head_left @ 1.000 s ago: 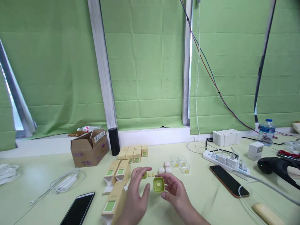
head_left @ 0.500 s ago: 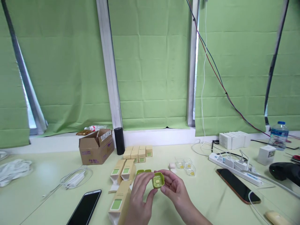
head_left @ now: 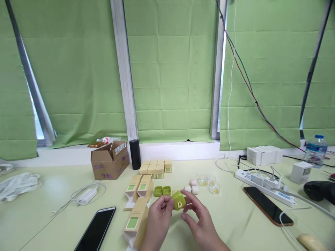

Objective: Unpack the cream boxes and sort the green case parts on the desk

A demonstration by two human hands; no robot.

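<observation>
My left hand (head_left: 160, 218) pinches a small square green cap (head_left: 179, 201) between thumb and fingers, its rounded outer side with a cream-coloured mark turned up. My right hand (head_left: 200, 221) is beside it with fingers apart. Its index fingertip is close to the cap's upper right edge; whether it touches, I cannot tell. Just behind, two open green square cups (head_left: 162, 191) stand side by side. Several whitish-pink round pieces (head_left: 194, 189) lie behind the right hand. Beyond them are clear plastic cups (head_left: 210, 182) with yellow bits at the bottom.
Tan cartons with green labels (head_left: 136, 223) stand left of my left hand, smaller tan boxes (head_left: 156, 169) farther back. A black phone (head_left: 95, 228) lies at left, another phone (head_left: 267, 206) at right by a power strip (head_left: 265, 188). A cardboard box (head_left: 110, 160) sits near the wall.
The green cap has turned over, from its hollow inside showing to its marked outer side showing. My right hand has loosened from it. The view has shifted slightly.
</observation>
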